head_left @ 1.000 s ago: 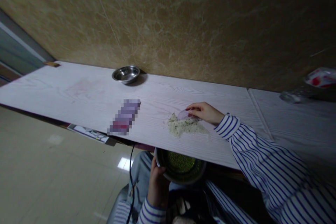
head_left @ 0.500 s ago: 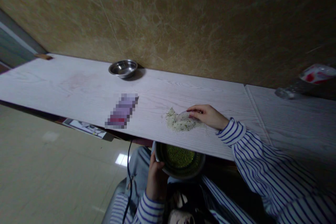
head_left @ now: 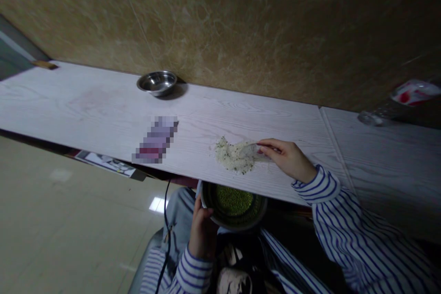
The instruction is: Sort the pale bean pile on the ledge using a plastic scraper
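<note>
1. A heap of pale grains flecked with green (head_left: 232, 156) is lying on the white wood-grain worktop (head_left: 86, 115), near its front edge; clock directions are running from this heap, with 12 o'clock toward the back edge.
2. A steel bowl (head_left: 157, 83) is sitting at 10 o'clock, by the back edge.
3. A pixelated flat object (head_left: 155, 140) is lying at 9 o'clock, near the front edge.
4. A small wooden strip (head_left: 44, 65) is resting at 10 o'clock, well apart at the far end.
5. A clear plastic item (head_left: 374, 118) and a red-and-white packet (head_left: 415, 93) are lying around 3 o'clock, beyond a seam (head_left: 336, 147).
</note>
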Available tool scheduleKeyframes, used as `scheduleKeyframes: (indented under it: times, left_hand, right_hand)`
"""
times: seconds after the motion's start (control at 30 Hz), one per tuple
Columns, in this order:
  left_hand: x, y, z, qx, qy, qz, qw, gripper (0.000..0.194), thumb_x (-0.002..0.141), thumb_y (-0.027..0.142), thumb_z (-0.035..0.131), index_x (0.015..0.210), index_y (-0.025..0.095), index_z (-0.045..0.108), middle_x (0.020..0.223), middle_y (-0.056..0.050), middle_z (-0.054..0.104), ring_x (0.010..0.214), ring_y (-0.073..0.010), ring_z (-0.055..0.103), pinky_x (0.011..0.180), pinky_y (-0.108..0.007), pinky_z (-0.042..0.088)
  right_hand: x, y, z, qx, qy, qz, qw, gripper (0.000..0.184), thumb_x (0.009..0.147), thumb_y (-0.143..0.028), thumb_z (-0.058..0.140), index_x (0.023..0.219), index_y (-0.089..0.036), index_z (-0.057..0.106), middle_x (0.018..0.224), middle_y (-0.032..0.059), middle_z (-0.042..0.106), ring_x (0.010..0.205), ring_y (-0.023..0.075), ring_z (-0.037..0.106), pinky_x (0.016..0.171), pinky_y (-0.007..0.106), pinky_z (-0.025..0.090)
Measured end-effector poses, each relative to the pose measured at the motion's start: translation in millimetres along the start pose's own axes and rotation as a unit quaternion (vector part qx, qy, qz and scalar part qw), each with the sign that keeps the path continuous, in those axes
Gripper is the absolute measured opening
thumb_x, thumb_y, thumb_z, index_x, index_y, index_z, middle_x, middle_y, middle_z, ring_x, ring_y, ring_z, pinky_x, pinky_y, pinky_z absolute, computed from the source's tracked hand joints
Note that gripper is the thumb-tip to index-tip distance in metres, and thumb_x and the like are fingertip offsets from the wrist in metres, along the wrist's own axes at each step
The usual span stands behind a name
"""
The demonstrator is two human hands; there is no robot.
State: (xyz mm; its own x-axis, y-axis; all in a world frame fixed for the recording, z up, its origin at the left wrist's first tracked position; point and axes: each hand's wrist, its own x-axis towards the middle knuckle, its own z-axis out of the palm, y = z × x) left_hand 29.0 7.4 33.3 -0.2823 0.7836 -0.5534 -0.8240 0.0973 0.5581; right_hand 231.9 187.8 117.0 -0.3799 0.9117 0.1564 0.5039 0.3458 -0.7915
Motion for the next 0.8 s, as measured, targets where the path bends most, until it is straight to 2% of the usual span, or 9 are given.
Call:
scheduleKeyframes:
  times: [0.07, 0.2, 0.33, 0.43, 0.53, 0.67, 0.8]
  left_hand:
    - [0.5, 0.4, -1.5, 0.002, -0.009, 0.002, 1.0, 0.059, 0.071, 0.018, 0.065, 0.129, 0.027, 0.068, 0.114, -0.005, 0.075, 0.103, -0.0279, 0.067, 0.088, -0.04, 0.055]
    - [1.7, 1.5, -4.0, 0.005, -0.03, -0.009, 0.999, 0.055, 0.074, 0.017, 0.064, 0.128, 0.029, 0.069, 0.116, -0.004, 0.074, 0.101, -0.025, 0.066, 0.089, -0.038, 0.054]
    - [2.6, 1.3, -6.3, 0.001, -0.042, -0.017, 0.999, 0.054, 0.075, 0.017, 0.064, 0.127, 0.029, 0.07, 0.117, -0.003, 0.074, 0.098, -0.0234, 0.066, 0.088, -0.038, 0.054]
    - [3.2, 1.2, -7.6, 0.003, -0.039, -0.014, 0.999, 0.054, 0.075, 0.017, 0.065, 0.127, 0.029, 0.07, 0.116, -0.003, 0.075, 0.102, -0.0248, 0.066, 0.088, -0.037, 0.054]
    - [4.4, 1.5, -8.3, 0.002, -0.035, -0.007, 0.999, 0.053, 0.074, 0.017, 0.067, 0.126, 0.029, 0.071, 0.116, -0.004, 0.074, 0.107, -0.0269, 0.065, 0.085, -0.037, 0.055]
    - [5.9, 0.8, -8.5, 0.003, -0.037, -0.009, 0.999, 0.052, 0.075, 0.018, 0.067, 0.125, 0.028, 0.072, 0.119, -0.005, 0.074, 0.104, -0.0261, 0.066, 0.08, -0.035, 0.056]
    - [5.7, -0.7, -8.1, 0.0, -0.037, -0.013, 0.999, 0.047, 0.072, 0.017, 0.069, 0.117, 0.029, 0.075, 0.114, -0.003, 0.075, 0.107, -0.0258, 0.066, 0.087, -0.036, 0.055]
  right_hand:
    - [-9.5, -0.2, -2.5, -0.011, 0.02, 0.006, 1.0, 0.025, 0.091, -0.032, 0.063, 0.105, -0.022, 0.08, 0.095, 0.0068, 0.083, 0.088, 0.0247, 0.078, 0.086, 0.04, 0.063]
    - [-23.3, -5.5, 4.0, -0.008, 0.009, -0.001, 1.0, 0.026, 0.091, -0.033, 0.062, 0.105, -0.022, 0.081, 0.095, 0.007, 0.083, 0.088, 0.0243, 0.079, 0.084, 0.038, 0.064]
    - [-21.6, -9.3, 17.7, -0.024, -0.012, -0.028, 0.999, 0.025, 0.092, -0.029, 0.061, 0.105, -0.023, 0.081, 0.099, 0.0065, 0.083, 0.089, 0.0226, 0.079, 0.084, 0.035, 0.063]
    - [-15.8, -6.7, 21.3, -0.038, 0.005, -0.034, 0.999, 0.024, 0.092, -0.028, 0.061, 0.104, -0.024, 0.081, 0.098, 0.0053, 0.083, 0.088, 0.022, 0.079, 0.082, 0.034, 0.063]
    - [-14.6, -2.6, 15.9, -0.037, 0.027, -0.034, 0.998, 0.024, 0.092, -0.028, 0.061, 0.105, -0.023, 0.081, 0.098, 0.0052, 0.083, 0.089, 0.0224, 0.079, 0.084, 0.035, 0.063]
    - [-25.1, 4.0, 3.1, -0.04, 0.076, -0.017, 0.996, 0.026, 0.092, -0.031, 0.061, 0.106, -0.021, 0.08, 0.096, 0.0069, 0.083, 0.088, 0.0238, 0.079, 0.085, 0.037, 0.063]
    - [-38.7, 11.9, -1.8, -0.051, 0.101, 0.01, 0.994, 0.026, 0.092, -0.031, 0.062, 0.107, -0.021, 0.08, 0.094, 0.0079, 0.083, 0.086, 0.0246, 0.079, 0.082, 0.037, 0.064]
